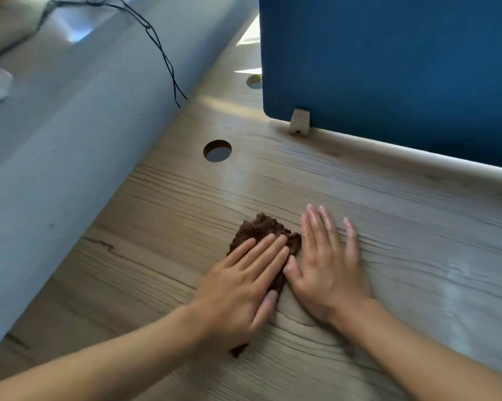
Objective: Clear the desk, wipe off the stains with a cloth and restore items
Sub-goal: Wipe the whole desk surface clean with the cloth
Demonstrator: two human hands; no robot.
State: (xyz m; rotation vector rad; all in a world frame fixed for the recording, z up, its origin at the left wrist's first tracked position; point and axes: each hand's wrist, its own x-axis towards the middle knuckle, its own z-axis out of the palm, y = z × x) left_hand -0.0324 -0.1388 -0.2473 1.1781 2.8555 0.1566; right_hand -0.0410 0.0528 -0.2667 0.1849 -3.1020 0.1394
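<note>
A dark brown fuzzy cloth (262, 231) lies flat on the wood-grain desk (403, 227), near its middle. My left hand (241, 287) presses flat on top of the cloth with fingers together, covering most of it; a small dark corner shows below the wrist. My right hand (327, 261) rests palm down on the bare desk just right of the cloth, fingers spread, its thumb touching the cloth's edge. A wet sheen shows on the desk to the right of the hands.
A blue partition screen (388, 68) stands along the desk's far edge on a metal clamp (300, 123). Two round cable holes (217, 151) (255, 81) are cut in the desk. A grey wall ledge (70, 134) with a black cable (163, 53) borders the left edge.
</note>
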